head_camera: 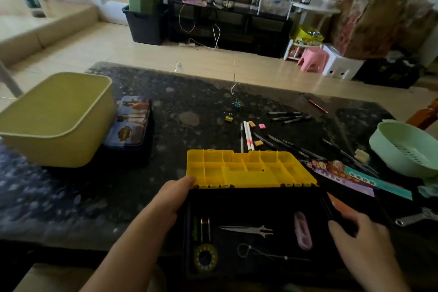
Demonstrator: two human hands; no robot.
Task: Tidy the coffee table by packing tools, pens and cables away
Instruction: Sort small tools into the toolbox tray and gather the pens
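A black toolbox [256, 206] lies open at the near edge of the dark coffee table [71, 197], its yellow compartment lid [248, 169] folded back. Inside are a metal tool [248, 230], a tape roll [205, 257], a pink item [303, 230] and a thin cable [265, 253]. My left hand [174, 197] grips the box's left wall near the lid hinge. My right hand [360, 237] rests on the right wall, fingers curled over it. Beyond the lid lie several pens [286, 117], white markers [248, 135], erasers [262, 126] and binder clips [229, 118].
A yellow-green tub [59, 116] and a printed tin case [130, 123] stand at the left. A mint strainer bowl [407, 147], colourful cards [350, 179] and a metal wrench [414, 219] are at the right. A red pencil [317, 106] lies far right.
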